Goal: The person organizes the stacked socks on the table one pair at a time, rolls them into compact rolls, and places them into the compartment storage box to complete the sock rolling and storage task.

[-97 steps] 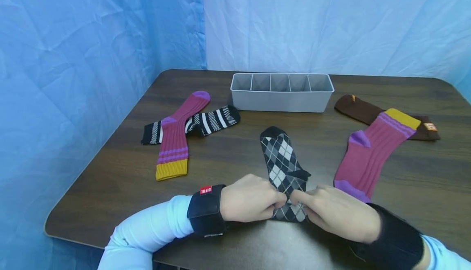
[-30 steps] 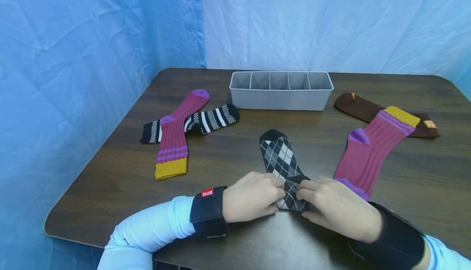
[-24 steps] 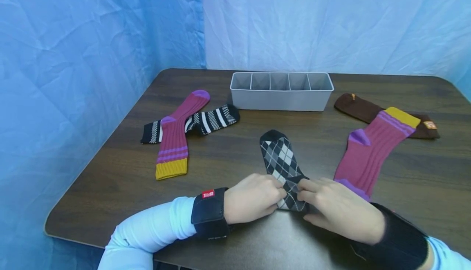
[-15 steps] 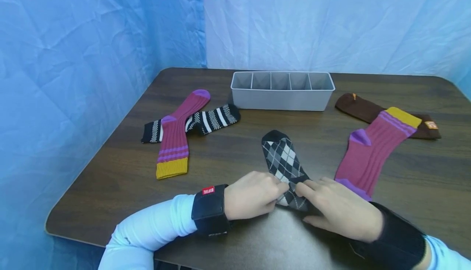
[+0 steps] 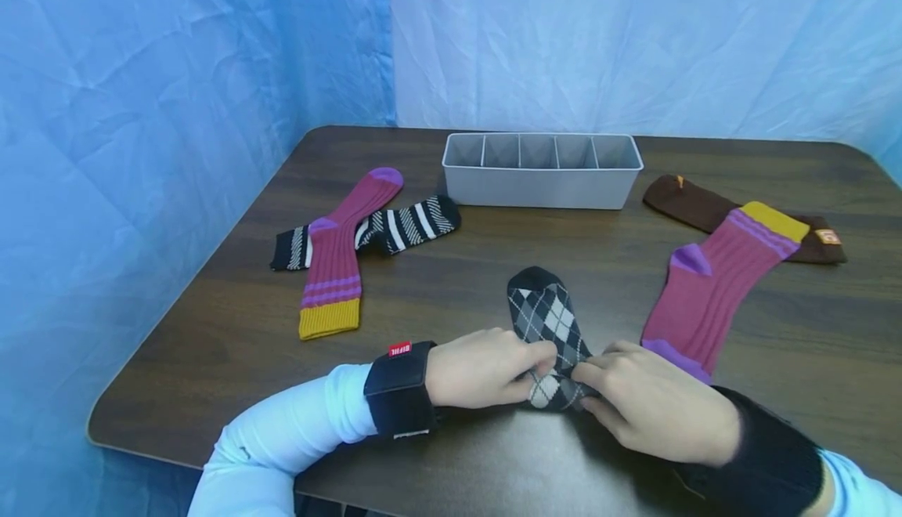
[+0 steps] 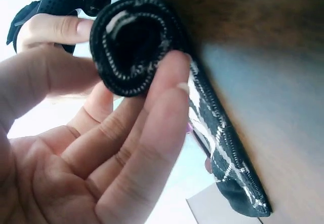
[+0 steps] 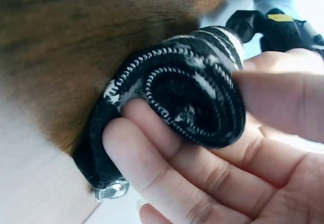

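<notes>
Between my two hands a black, grey and white argyle sock [image 5: 553,319] lies on the table, its near end rolled up into a coil. My left hand [image 5: 489,368] pinches the left end of the roll between thumb and fingers. At the other end my right hand [image 5: 651,403] grips the roll likewise. The left wrist view shows the coil [image 6: 134,46] end-on, with the flat foot part running off to the lower right. In the right wrist view the spiral of the rolled sock [image 7: 195,102] sits between thumb and fingertips. The black toe points away from me.
A grey divided box [image 5: 543,188] stands at the back. On the left a maroon sock [image 5: 334,258] with a yellow cuff crosses a black-and-white striped sock [image 5: 416,225]. To the right another maroon sock [image 5: 726,282] lies over a brown sock [image 5: 687,202].
The near part of the argyle sock has gone from flat to rolled, so less of it lies flat. Its toe has shifted slightly toward me. The other socks and the box stay put.
</notes>
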`<state>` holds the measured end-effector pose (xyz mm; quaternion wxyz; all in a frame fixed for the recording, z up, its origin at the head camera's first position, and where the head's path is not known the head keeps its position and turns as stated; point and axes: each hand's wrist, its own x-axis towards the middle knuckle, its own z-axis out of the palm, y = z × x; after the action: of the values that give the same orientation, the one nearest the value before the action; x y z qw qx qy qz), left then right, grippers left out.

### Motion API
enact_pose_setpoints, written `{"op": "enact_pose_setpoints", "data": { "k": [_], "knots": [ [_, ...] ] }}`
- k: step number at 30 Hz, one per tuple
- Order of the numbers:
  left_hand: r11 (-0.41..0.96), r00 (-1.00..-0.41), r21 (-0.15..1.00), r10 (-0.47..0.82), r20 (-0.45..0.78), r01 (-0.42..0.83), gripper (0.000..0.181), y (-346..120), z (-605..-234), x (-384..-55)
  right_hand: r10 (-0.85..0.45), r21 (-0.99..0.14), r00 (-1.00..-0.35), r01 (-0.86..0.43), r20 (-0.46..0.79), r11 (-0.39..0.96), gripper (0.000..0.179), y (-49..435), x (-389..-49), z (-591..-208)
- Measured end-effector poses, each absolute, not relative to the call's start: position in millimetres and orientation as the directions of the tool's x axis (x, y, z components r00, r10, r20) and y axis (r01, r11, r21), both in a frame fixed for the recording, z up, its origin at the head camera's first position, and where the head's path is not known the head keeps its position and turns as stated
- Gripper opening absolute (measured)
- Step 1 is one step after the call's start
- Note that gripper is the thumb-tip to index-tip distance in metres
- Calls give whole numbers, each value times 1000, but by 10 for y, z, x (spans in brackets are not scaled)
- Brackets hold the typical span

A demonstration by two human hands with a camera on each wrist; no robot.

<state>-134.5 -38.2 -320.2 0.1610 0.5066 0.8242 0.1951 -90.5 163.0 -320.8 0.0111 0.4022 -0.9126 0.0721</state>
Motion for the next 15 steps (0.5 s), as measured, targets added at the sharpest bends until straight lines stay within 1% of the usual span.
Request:
{"op": "enact_pose_setpoints", "data": {
  "k": [2, 6, 8, 10, 13, 15],
  "knots": [
    [410, -440, 474, 896, -53, 779, 8, -376, -3211, -1345, -722, -130, -690, -722, 57, 680, 8, 1636, -904, -3210],
    [402, -446, 350, 894, 52, 846, 12, -364, -3227, -1317, -691, -156, -723, -684, 15, 712, 16, 1649, -895, -3210],
    [388, -427, 266, 898, 108, 882, 16, -356, -3232, -1288, -675, -178, -738, -664, 0, 726, 23, 1654, -890, -3211],
    [378, -405, 191, 904, 133, 906, 19, -348, -3232, -1258, -657, -182, -754, -646, -5, 742, 26, 1653, -885, -3216],
    [364, -374, 93, 918, 135, 927, 16, -339, -3222, -1226, -645, -169, -764, -637, 5, 752, 28, 1649, -884, -3222],
    [368, -372, 55, 920, 126, 928, 15, -336, -3216, -1216, -639, -155, -769, -633, 14, 758, 29, 1647, -886, -3225]
  ]
}}
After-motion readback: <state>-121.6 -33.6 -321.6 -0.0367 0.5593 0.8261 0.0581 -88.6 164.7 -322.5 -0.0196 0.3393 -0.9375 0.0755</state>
